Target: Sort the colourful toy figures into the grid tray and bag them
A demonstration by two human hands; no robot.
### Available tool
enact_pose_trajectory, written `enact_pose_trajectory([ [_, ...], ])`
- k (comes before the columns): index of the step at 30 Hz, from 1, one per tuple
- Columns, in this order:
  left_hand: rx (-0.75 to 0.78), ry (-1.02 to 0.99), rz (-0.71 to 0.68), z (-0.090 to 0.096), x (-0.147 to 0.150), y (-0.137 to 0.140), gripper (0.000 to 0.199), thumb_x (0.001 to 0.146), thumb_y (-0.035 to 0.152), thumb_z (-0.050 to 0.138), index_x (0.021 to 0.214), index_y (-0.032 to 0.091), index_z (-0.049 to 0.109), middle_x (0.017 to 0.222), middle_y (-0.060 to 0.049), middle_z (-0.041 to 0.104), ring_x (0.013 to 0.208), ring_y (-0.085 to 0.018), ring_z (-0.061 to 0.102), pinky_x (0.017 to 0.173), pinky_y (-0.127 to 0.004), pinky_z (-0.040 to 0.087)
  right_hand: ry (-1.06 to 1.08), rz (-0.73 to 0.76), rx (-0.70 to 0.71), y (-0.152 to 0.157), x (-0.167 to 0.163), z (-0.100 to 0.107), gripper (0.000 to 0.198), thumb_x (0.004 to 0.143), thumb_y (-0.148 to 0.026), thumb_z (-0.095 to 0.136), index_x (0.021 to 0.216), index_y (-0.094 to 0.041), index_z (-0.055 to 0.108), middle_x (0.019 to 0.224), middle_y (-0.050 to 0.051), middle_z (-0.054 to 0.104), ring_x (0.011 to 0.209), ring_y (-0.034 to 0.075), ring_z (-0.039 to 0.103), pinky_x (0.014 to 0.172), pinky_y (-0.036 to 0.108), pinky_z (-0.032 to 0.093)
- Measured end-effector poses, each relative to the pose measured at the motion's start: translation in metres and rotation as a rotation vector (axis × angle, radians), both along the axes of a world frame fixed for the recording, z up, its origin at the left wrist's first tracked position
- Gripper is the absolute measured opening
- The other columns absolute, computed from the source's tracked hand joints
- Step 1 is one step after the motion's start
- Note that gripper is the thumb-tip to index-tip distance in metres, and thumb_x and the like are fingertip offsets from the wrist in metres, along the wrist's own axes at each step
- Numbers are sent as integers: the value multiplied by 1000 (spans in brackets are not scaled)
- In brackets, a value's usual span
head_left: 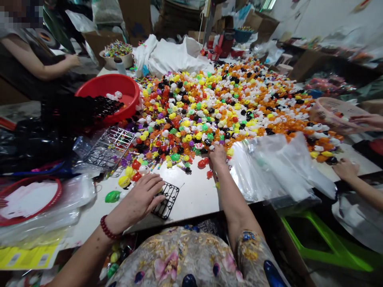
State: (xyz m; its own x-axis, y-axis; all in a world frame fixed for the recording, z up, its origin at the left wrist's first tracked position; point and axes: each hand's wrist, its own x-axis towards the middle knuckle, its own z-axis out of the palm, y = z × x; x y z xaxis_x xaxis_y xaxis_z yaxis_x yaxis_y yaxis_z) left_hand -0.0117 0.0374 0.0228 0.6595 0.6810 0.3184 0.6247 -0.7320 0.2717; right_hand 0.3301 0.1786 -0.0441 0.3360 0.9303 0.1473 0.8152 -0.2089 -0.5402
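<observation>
My left hand, with a dark red bead bracelet, lies over a small black plastic grid near the table's front edge. Its fingers are stretched out; a pale bit shows beneath them. My right hand reaches into the near edge of a big heap of small colourful plastic figures. Its fingers are curled, and whatever they grip is hidden. Red figures lie beside that hand. Left of the grid are yellow figures and a green one.
Clear plastic bags lie right of my arm. A red tub with black grids stands left, near a loose grid. A person's hand and a pink basket are at right; another person sits far left.
</observation>
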Motion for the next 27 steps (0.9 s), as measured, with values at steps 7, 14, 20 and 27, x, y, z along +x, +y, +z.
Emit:
enact_pose_trajectory([
  [7, -23, -7, 13, 1, 1, 0, 33, 99, 34, 45, 121, 17, 62, 117, -13, 68, 120, -26, 55, 105, -50, 47, 25, -95, -61, 5, -11, 9, 35, 72, -11, 54, 105, -13, 66, 106, 15, 59, 96, 28, 57, 85, 37, 44],
  [14, -93, 28, 30, 9, -3, 5, 33, 100, 32, 41, 119, 17, 63, 115, -12, 69, 111, -25, 57, 101, -50, 47, 354, -5, 143, -58, -35, 29, 29, 78, -35, 63, 104, -24, 64, 82, 4, 67, 75, 21, 59, 67, 31, 44],
  [20, -119, 38, 44, 7, -5, 9, 34, 100, 33, 40, 117, 17, 64, 110, -11, 69, 107, -24, 57, 100, -49, 46, 747, 233, -8, -117, -88, 31, 26, 68, -41, 70, 82, -20, 68, 73, 1, 69, 68, 18, 59, 63, 29, 45],
  [27, -133, 64, 49, 5, -7, 8, 34, 101, 34, 37, 117, 17, 62, 112, -11, 68, 107, -23, 58, 100, -45, 46, 609, 461, -57, -111, -134, 30, 10, 75, -29, 61, 75, -20, 65, 69, -1, 64, 66, 15, 55, 63, 25, 41],
])
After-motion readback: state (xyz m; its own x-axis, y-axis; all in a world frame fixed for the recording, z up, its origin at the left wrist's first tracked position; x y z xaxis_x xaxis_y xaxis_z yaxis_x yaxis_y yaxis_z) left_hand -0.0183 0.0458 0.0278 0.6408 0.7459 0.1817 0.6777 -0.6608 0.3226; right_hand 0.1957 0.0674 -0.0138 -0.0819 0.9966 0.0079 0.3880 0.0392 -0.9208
